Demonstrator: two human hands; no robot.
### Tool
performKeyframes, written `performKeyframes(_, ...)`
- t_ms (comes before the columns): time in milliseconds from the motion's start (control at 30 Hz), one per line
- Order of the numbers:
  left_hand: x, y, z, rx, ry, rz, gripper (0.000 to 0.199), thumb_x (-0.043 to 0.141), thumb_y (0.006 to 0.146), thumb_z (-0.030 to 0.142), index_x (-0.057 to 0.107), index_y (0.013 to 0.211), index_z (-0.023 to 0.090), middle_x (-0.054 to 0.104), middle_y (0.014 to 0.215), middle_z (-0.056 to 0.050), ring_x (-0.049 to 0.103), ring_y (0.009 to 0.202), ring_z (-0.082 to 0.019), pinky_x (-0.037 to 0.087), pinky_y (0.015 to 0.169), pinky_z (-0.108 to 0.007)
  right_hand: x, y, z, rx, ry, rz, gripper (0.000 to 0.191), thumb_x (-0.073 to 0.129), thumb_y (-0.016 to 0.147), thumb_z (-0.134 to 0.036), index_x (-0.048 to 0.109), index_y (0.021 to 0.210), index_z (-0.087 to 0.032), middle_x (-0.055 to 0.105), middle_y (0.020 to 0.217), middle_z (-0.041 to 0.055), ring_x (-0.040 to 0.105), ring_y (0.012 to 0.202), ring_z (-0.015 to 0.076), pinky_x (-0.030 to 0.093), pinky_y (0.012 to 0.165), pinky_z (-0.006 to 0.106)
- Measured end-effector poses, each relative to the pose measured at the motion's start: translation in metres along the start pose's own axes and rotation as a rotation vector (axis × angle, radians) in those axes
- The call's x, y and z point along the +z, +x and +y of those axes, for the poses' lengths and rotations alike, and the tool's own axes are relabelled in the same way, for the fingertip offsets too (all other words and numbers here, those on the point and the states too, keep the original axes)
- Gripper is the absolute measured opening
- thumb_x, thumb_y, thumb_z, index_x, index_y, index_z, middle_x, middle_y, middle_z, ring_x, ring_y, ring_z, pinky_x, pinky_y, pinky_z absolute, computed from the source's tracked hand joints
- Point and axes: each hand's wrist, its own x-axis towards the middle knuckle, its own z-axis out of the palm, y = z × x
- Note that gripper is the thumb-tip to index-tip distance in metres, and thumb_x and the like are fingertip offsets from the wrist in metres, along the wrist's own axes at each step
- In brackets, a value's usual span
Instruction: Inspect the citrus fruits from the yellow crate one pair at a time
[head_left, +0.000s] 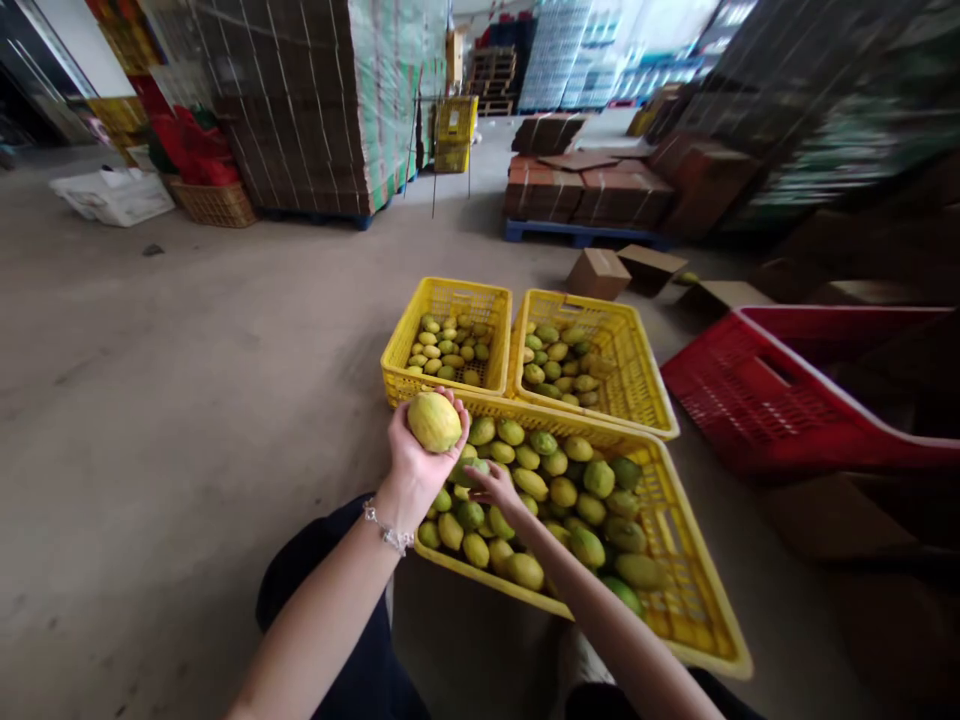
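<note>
In my left hand (418,455), palm up, rests a large yellow lemon (434,422), raised over the left rim of the near yellow crate (694,560). That crate holds many green and yellow lemons (531,485). Just to the right, my right hand (496,487) has its fingers on a greenish lemon (471,470) above the others; my left hand partly covers that spot. Beyond stand two smaller yellow crates, the left crate (395,340) and the right crate (637,370), each with lemons on its bottom.
A red crate (720,400) stands to the right, near opened cardboard boxes (600,272). Farther back are a blue pallet (551,232) with flat cartons and a tall wrapped stack (300,110). A wicker basket (217,203) and white bin (112,195) sit at the far left.
</note>
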Motion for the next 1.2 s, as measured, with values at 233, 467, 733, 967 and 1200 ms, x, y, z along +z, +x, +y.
performKeyframes(233, 0.004, -0.007, -0.027, 0.005, 0.110, -0.071, 0.029, 0.053, 0.088, 0.039, 0.062, 0.091, 0.012, 0.068, 0.085, -0.008, 0.068, 0.084, -0.019, 0.056, 0.078, -0.030, -0.074, -0.040, -0.104, -0.035, 0.217, -0.009, 0.045, 0.077, 0.061, -0.047, 0.062, 0.093, -0.020, 0.066, 0.082, 0.0026, 0.061, 0.069, 0.0167, 0.054, 0.058, 0.028)
performKeyframes(467, -0.007, -0.013, -0.054, -0.024, 0.255, -0.103, 0.042, 0.045, 0.090, 0.056, 0.064, 0.092, 0.018, 0.069, 0.098, -0.004, 0.066, 0.099, -0.017, 0.046, 0.096, -0.031, -0.071, -0.102, -0.121, -0.091, 0.151, 0.068, 0.052, 0.082, 0.055, -0.045, 0.061, 0.095, -0.020, 0.064, 0.078, 0.0009, 0.057, 0.066, 0.0161, 0.050, 0.055, 0.027)
performKeyframes(733, -0.036, -0.005, -0.077, -0.170, 0.610, -0.226, 0.061, 0.044, 0.084, 0.066, 0.068, 0.102, 0.013, 0.068, 0.109, -0.014, 0.062, 0.108, -0.025, 0.047, 0.096, -0.034, -0.060, -0.104, -0.106, -0.216, 0.072, 0.161, 0.039, 0.078, 0.061, -0.046, 0.060, 0.084, -0.020, 0.062, 0.072, -0.0001, 0.056, 0.063, 0.0157, 0.049, 0.059, 0.029)
performKeyframes(967, -0.037, 0.002, -0.079, -0.046, 0.767, -0.202, 0.047, 0.062, 0.077, 0.059, 0.068, 0.093, 0.015, 0.071, 0.092, -0.009, 0.066, 0.090, -0.019, 0.051, 0.076, -0.025, -0.076, -0.109, -0.118, -0.257, 0.151, 0.270, 0.043, 0.079, 0.059, -0.045, 0.061, 0.087, -0.019, 0.063, 0.075, 0.0007, 0.056, 0.064, 0.0159, 0.048, 0.053, 0.026)
performKeyframes(1200, -0.034, -0.008, -0.072, -0.083, 1.034, -0.317, 0.038, 0.079, 0.066, 0.039, 0.069, 0.086, 0.009, 0.071, 0.084, -0.011, 0.067, 0.078, -0.016, 0.051, 0.070, -0.022, -0.100, -0.113, -0.122, -0.137, 0.257, 0.440, 0.041, 0.074, 0.061, -0.055, 0.058, 0.071, -0.018, 0.056, 0.060, -0.0009, 0.046, 0.050, 0.0121, 0.037, 0.043, 0.024)
